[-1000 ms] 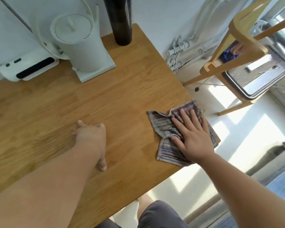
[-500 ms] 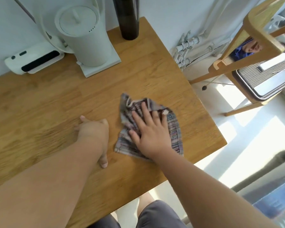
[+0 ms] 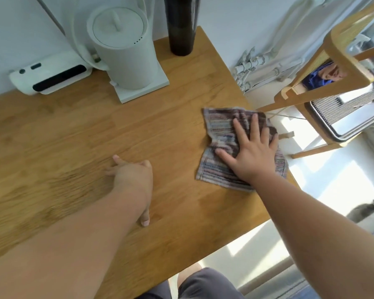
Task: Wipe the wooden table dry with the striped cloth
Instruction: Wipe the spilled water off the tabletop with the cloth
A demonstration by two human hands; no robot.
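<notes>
The striped cloth (image 3: pixel 220 134) lies rumpled at the right edge of the wooden table (image 3: pixel 78 134), one corner hanging past the edge. My right hand (image 3: pixel 253 152) presses flat on the cloth with fingers spread straight. My left hand (image 3: pixel 132 175) rests on the bare wood in the middle of the table, to the left of the cloth and apart from it, thumb pointing down toward me and fingers pointing away.
A white kettle on a square base (image 3: pixel 127 50) stands at the back, with a flat white device (image 3: pixel 50 76) to its left and a tall black bottle (image 3: pixel 180 24) to its right. A wooden chair (image 3: pixel 343 52) stands on the floor right of the table.
My right hand slid the cloth left to the table's middle, then back right to the edge. My left hand has stayed in place.
</notes>
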